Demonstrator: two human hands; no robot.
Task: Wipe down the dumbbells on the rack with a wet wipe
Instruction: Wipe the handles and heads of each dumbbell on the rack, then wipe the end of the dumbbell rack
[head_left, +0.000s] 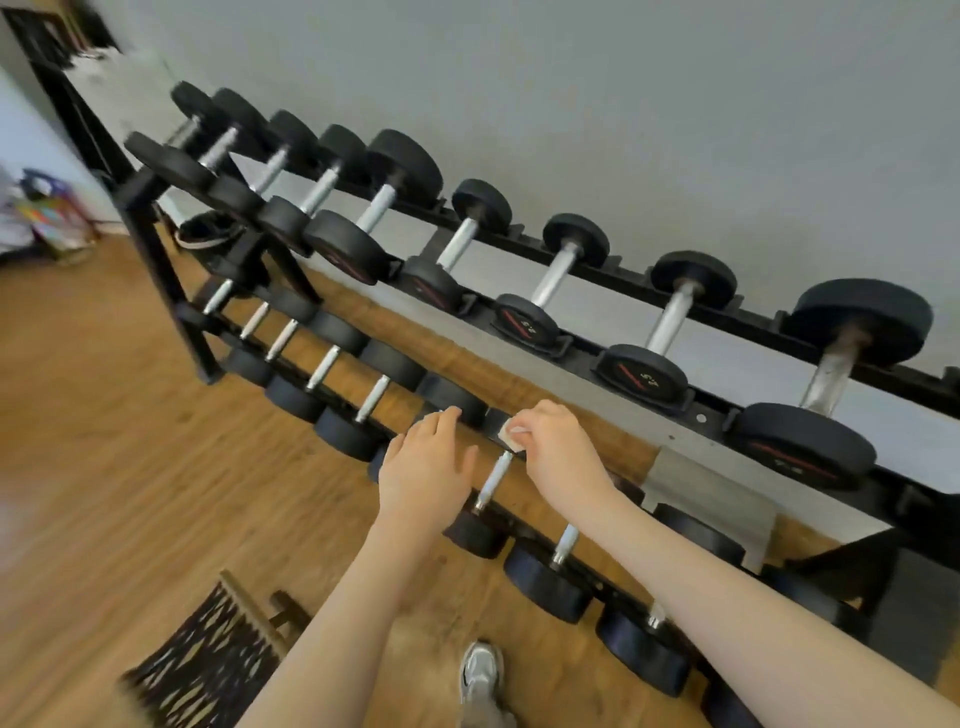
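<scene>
A black two-tier rack (587, 343) holds rows of black dumbbells with silver handles. On the lower tier, my right hand (558, 449) pinches a small folded white wet wipe (508, 432) against the far end of a dumbbell handle (493, 478). My left hand (428, 465) lies with fingers straight over the neighbouring dumbbell to the left, hiding its handle. That dumbbell's near head (475, 535) shows below my hands.
Wooden floor (104, 441) spreads to the left. A patterned dark chair or basket (208, 670) stands at bottom left, and my shoe (480, 670) is at the bottom centre. A grey wall backs the rack. Bags (47, 218) sit at far left.
</scene>
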